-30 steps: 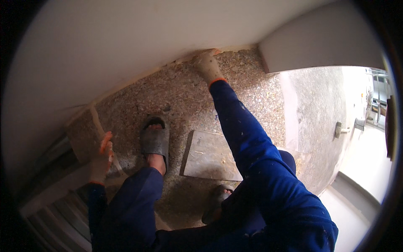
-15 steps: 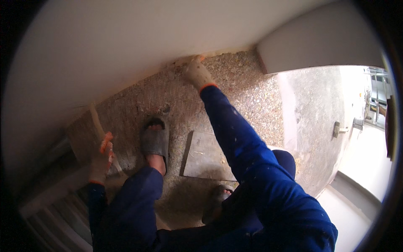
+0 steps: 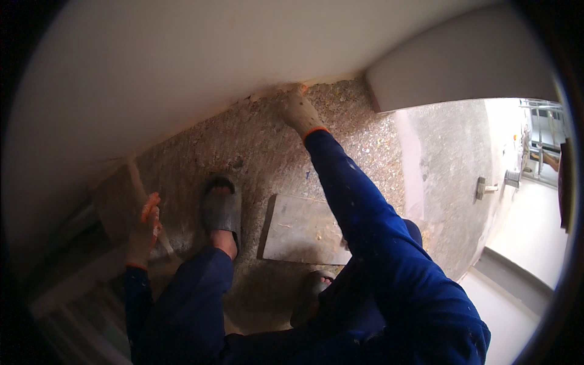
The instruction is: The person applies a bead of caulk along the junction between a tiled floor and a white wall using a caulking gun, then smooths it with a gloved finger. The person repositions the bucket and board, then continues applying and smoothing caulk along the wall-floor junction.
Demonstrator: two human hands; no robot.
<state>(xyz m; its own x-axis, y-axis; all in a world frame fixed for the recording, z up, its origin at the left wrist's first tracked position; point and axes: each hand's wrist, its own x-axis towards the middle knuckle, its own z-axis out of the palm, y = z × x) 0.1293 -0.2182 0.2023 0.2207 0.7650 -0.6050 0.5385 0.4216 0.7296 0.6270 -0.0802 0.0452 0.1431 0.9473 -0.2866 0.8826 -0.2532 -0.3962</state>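
Note:
At the foot of the white wall [image 3: 201, 67], my right hand [image 3: 301, 112] reaches out in a dirty pale glove with an orange cuff. An orange fingertip shows by the wall's lower edge. The back of the hand hides the other fingers and anything in them. My left hand [image 3: 145, 237], in a similar glove with orange-coated fingers, hangs low at the left beside my knee. Its fingers point forward, loosely bent and slightly apart, with nothing visible in them. A pale strip [image 3: 137, 177] runs along the floor close to it.
A grey square board [image 3: 301, 228] lies on the rough, speckled floor [image 3: 255, 146] between my sandalled feet. A white panel [image 3: 456, 61] stands at the upper right. Beyond it, a small block-like tool with a handle [image 3: 483, 188] and a metal container [image 3: 512, 178] sit on the floor.
My right hand has shifted slightly right along the wall's foot. My left hand stays nearly in place beside the strip. The view has moved a little.

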